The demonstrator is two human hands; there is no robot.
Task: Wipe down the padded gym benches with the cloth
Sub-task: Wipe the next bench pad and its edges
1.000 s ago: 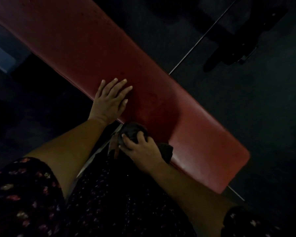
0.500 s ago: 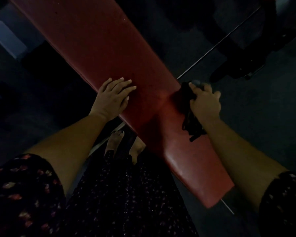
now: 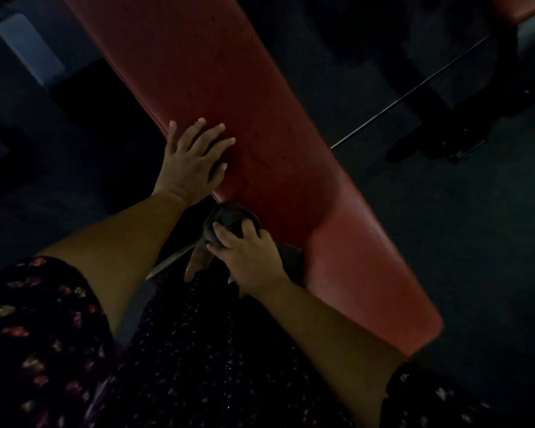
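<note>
The left hand [image 3: 195, 159] lies flat on the red bench [image 3: 229, 72], on the side of the bench close to the person. Its fingers are straight and spread out, and it holds nothing. The right hand [image 3: 249, 257] is at that same side of the bench, a bit nearer the bench's end. Its fingers curl over a dark cloth [image 3: 229, 219] and grip it. The cloth is bunched up and touches the bench's edge. Just below that edge a bare foot [image 3: 198, 257] peeks out from a dark flowery dress [image 3: 198, 350]. The bench runs slanted across a dark floor [image 3: 445, 242]. On the far side of the bench, a thin pale line [image 3: 414, 94] crosses the floor.
</note>
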